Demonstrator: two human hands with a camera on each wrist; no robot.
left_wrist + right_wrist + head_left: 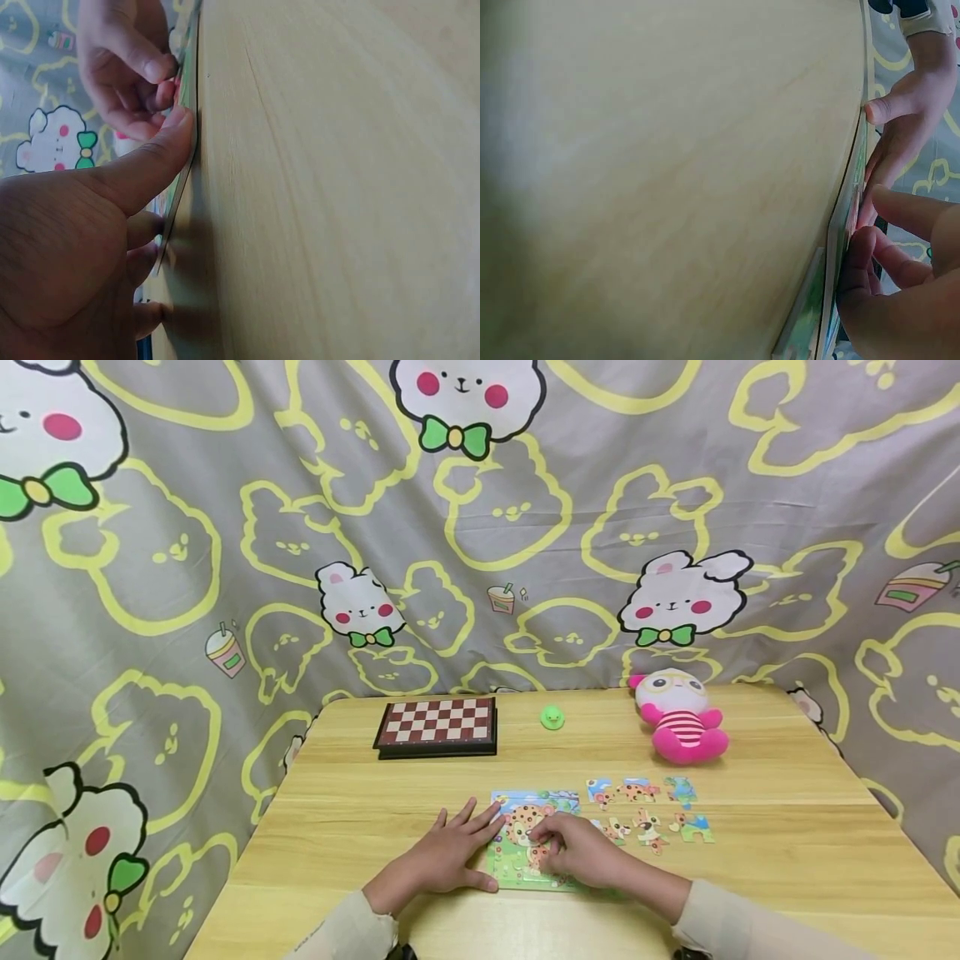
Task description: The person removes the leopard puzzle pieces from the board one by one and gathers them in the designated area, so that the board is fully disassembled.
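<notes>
From my remote seat, starting at the left: the left hand (442, 860) lies flat on the tabletop (337, 827), fingers straight and spread, their tips and the thumb pressing the left edge of the puzzle board (525, 843) to steady it. The left wrist view shows the thumb against that thin edge.

Next, the board itself sits near the front middle of the tabletop, a spotted cartoon animal partly assembled on it. The right hand (581, 853) rests on the board's lower middle, fingers curled down as if pinching or seating a puzzle piece; the piece is hidden under them, so I cannot tell whether they grasp it or only press it.

I judge the step in hand to be fitting a piece into the picture. The next move would call for pressing it flush, then reaching right to the loose puzzle pieces (648, 814), which lie in two rows just beside the board.

Further back stand a folded chessboard (437, 725), a small green toy (552, 717) and a pink plush doll (681, 718). The surface is pale wood; a grey curtain (225, 527) printed with bunnies and yellow outlines encloses it.
</notes>
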